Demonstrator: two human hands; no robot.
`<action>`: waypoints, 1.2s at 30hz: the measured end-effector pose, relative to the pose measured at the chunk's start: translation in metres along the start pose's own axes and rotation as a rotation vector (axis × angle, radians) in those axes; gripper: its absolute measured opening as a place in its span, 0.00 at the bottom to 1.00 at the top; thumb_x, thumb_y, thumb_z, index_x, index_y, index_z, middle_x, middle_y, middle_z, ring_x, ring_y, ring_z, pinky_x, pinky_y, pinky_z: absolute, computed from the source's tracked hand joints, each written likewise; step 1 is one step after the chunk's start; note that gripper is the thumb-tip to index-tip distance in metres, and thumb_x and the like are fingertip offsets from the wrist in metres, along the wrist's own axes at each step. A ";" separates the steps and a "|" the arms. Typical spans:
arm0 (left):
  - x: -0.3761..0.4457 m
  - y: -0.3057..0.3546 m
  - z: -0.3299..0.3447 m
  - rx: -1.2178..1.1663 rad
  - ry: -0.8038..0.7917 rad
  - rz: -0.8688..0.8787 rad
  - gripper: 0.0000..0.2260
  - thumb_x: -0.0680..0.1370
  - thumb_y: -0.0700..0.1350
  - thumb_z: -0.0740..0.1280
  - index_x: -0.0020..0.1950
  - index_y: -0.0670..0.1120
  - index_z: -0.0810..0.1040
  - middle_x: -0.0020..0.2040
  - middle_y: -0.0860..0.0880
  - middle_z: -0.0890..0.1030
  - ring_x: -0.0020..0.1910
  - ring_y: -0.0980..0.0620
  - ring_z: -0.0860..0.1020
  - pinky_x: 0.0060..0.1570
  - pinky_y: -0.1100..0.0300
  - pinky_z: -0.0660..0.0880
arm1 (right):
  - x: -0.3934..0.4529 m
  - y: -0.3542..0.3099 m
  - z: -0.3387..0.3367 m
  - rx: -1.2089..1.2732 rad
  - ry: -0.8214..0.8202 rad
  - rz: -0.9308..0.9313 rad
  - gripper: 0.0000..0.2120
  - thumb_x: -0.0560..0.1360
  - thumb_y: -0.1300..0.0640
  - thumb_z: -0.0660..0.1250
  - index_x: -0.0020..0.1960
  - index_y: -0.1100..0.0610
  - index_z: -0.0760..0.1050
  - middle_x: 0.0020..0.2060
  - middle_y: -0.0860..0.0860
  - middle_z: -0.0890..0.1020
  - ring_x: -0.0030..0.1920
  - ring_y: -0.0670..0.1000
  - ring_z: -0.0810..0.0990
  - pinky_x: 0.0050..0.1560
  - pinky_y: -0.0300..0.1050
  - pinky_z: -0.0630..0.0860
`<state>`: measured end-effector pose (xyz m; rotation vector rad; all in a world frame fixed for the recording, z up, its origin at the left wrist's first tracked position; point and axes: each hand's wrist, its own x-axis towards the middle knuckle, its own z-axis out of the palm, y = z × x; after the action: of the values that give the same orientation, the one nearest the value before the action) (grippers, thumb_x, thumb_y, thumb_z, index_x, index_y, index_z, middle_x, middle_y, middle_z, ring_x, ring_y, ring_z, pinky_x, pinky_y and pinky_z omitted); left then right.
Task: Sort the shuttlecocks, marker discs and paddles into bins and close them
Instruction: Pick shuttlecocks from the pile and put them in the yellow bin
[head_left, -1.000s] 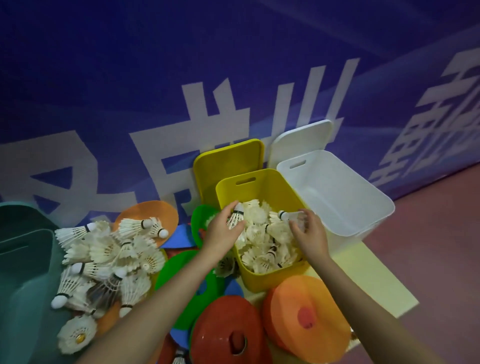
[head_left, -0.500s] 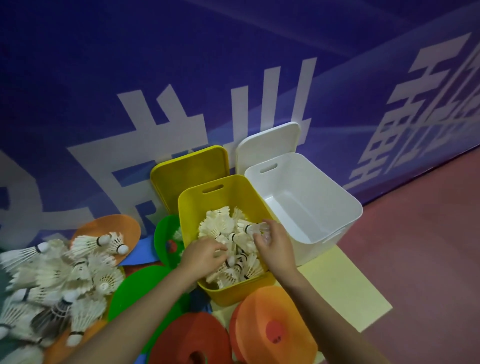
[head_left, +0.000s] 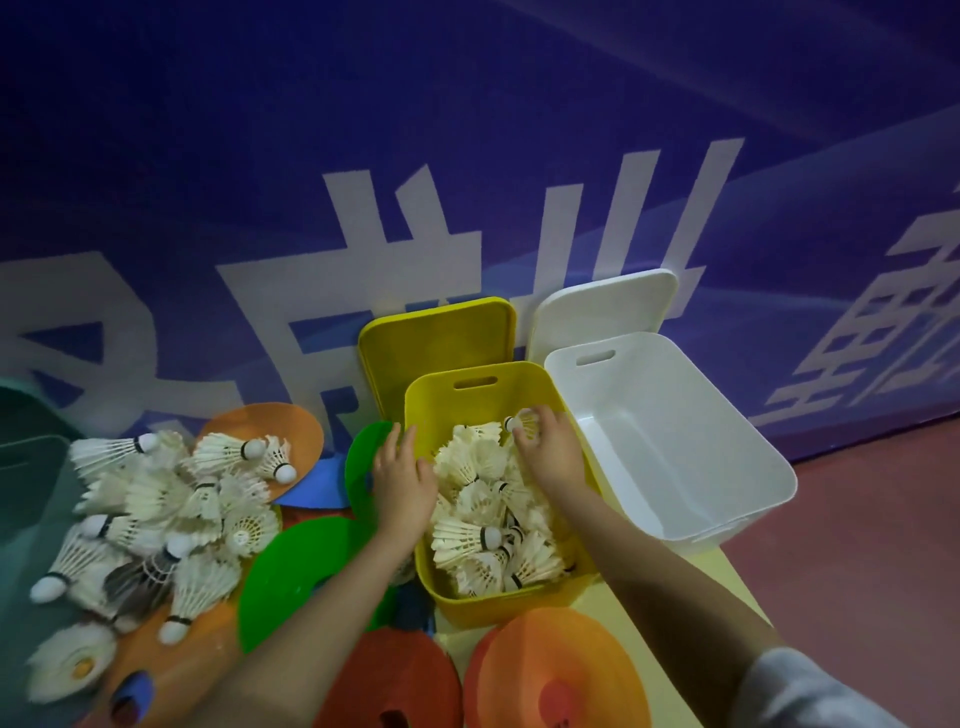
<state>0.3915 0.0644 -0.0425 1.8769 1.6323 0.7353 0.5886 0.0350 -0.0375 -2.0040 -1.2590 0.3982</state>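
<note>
Head view: right hand pinching feathered shuttlecock over glossy yellow bin, left hand splayed

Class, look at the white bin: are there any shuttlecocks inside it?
No, the white bin shows only its bare floor; the shuttlecocks fill the yellow bin.

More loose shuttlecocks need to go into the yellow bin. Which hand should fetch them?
Left. The left hand is open at the yellow bin's left rim, nearest the loose shuttlecocks. The right hand is over the bin's far corner, fingers on a shuttlecock.
</note>
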 end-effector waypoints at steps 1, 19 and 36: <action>-0.001 -0.002 -0.002 -0.094 -0.024 -0.064 0.22 0.82 0.42 0.56 0.76 0.51 0.61 0.68 0.43 0.72 0.60 0.50 0.75 0.55 0.57 0.75 | 0.008 -0.001 0.004 -0.056 -0.010 -0.033 0.17 0.77 0.50 0.64 0.64 0.54 0.72 0.58 0.56 0.74 0.56 0.56 0.75 0.54 0.46 0.71; 0.001 -0.013 -0.005 -0.417 -0.110 -0.152 0.20 0.83 0.46 0.54 0.76 0.56 0.60 0.33 0.51 0.72 0.25 0.56 0.65 0.23 0.64 0.63 | -0.012 -0.007 0.013 -0.048 -0.049 -0.055 0.22 0.77 0.51 0.65 0.69 0.54 0.69 0.62 0.53 0.73 0.61 0.53 0.73 0.61 0.50 0.72; -0.122 -0.185 -0.176 -0.057 -0.212 0.025 0.14 0.80 0.39 0.61 0.61 0.55 0.76 0.56 0.56 0.76 0.48 0.66 0.75 0.40 0.72 0.71 | -0.244 -0.116 0.113 0.319 -0.418 -0.202 0.18 0.72 0.47 0.62 0.54 0.57 0.79 0.41 0.48 0.78 0.38 0.43 0.77 0.41 0.37 0.74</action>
<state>0.1238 -0.0262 -0.0564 1.8686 1.4443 0.5654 0.3305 -0.1011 -0.0597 -1.5539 -1.5225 0.8914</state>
